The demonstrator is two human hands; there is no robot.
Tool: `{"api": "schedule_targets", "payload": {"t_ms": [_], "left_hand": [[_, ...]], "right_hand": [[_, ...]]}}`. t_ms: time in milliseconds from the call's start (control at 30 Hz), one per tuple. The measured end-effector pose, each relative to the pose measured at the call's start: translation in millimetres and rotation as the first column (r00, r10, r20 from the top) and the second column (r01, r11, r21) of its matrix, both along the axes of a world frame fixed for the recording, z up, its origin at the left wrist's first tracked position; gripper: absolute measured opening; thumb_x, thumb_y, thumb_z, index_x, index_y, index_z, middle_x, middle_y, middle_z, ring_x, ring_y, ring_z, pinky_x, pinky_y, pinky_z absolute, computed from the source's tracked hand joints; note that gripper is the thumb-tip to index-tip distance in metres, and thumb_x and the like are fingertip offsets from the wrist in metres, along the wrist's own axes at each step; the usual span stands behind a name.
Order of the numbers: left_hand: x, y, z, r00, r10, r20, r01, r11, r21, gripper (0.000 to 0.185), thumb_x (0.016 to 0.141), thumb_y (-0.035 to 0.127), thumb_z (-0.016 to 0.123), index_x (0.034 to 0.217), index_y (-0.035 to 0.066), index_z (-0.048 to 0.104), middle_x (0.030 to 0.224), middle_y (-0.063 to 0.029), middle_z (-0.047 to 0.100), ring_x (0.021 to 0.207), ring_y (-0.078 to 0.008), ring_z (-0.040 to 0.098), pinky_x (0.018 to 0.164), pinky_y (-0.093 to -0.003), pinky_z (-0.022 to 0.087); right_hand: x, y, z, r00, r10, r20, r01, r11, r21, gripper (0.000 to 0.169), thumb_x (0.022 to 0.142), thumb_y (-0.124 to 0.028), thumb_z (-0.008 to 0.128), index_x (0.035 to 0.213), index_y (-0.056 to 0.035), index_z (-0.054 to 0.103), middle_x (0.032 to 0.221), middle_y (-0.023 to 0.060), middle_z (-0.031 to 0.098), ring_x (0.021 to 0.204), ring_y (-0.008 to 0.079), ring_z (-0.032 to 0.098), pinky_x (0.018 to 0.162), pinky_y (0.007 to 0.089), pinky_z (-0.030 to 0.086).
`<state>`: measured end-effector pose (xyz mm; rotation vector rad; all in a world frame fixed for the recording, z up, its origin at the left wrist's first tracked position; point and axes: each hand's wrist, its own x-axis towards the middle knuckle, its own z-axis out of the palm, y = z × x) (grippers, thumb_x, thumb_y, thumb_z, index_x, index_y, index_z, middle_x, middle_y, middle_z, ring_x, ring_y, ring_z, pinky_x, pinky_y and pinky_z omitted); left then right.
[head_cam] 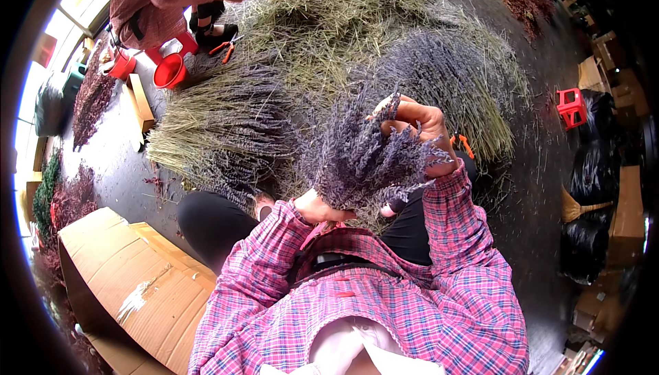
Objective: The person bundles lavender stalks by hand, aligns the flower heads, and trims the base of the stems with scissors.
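Observation:
A full bunch of dried lavender [360, 153] stands before my chest, flower heads up. My left hand [322, 207] is wrapped around it low down, its fingers partly hidden under the blossoms. At the bunch's upper right, my right hand [419, 128] has its fingers bent around a flower spike near the top. Beyond lie a pile of lavender [221, 112] with stems towards the left and another pile [437, 71] on the right. Orange-handled shears [463, 144] rest beside the right pile, close to my right wrist.
Loose stalks [340, 15] cover the floor ahead. A person in a reddish top [154, 4] sits at the upper left near a red bucket [170, 71] and orange-handled pruners [226, 50]. A large cardboard box [139, 282] stands at my left; a red stool [571, 108] and black bags [594, 169] are at right.

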<state>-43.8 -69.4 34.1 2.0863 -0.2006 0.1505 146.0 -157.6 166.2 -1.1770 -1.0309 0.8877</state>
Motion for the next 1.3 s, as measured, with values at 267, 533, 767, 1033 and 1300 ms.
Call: {"api": "schedule_targets", "payload": {"t_ms": [267,533,767,1033,1300], "left_hand": [[-7,13,6,0.979,0.076,-0.188,-0.160,0.857,-0.489,0.065,0.068,0.007,0.074,0.128,0.002,0.049,0.124,-0.0130,0.055,0.116,-0.0232,0.049,0.100,-0.0362,0.037],[-1,67,-2,0.895,0.168,-0.412,-0.415,0.649,-0.637,0.043,0.065,0.001,0.078,0.105,0.002,0.062,0.094,-0.0045,0.066,0.087,-0.0130,0.059,0.081,-0.0317,0.048],[22,214,-38,0.793,0.375,-0.481,-0.580,0.220,-0.785,0.031,0.076,0.003,0.068,0.104,-0.001,0.056,0.080,-0.0094,0.064,0.068,-0.0172,0.063,0.062,-0.0304,0.051],[11,349,-130,0.912,0.302,-0.278,-0.376,0.344,-0.860,0.036,0.087,0.028,0.059,0.107,-0.001,0.057,0.099,-0.0108,0.063,0.088,-0.0196,0.062,0.074,-0.0325,0.051],[17,374,-143,0.897,0.332,-0.293,-0.381,0.242,-0.892,0.035,0.094,0.030,0.049,0.121,0.006,0.051,0.114,-0.0053,0.059,0.101,-0.0154,0.058,0.080,-0.0330,0.053]], "right_hand": [[16,23,-14,0.994,0.112,-0.005,-0.112,0.991,-0.071,0.021,0.086,-0.010,0.064,0.101,0.0051,0.066,0.094,0.0052,0.061,0.088,0.0107,0.056,0.076,0.0244,0.045],[46,82,-48,0.959,-0.025,-0.284,-0.012,0.992,-0.126,0.030,0.090,-0.020,0.060,0.108,0.0033,0.062,0.096,0.0049,0.062,0.079,0.0095,0.058,0.072,0.0234,0.049],[81,106,-83,0.898,-0.291,-0.329,0.187,0.931,-0.315,0.016,0.092,-0.014,0.056,0.098,-0.0020,0.065,0.078,0.0029,0.063,0.064,0.0050,0.057,0.057,0.0166,0.047],[50,113,-93,0.990,0.025,-0.137,-0.090,0.864,-0.495,0.017,0.088,-0.012,0.060,0.100,-0.0009,0.065,0.084,0.0028,0.066,0.070,0.0052,0.058,0.062,0.0196,0.047],[60,104,-98,0.994,0.020,-0.105,-0.077,0.822,-0.564,0.018,0.089,-0.012,0.058,0.100,0.0012,0.064,0.083,0.0033,0.064,0.069,0.0065,0.057,0.064,0.0208,0.047]]}}
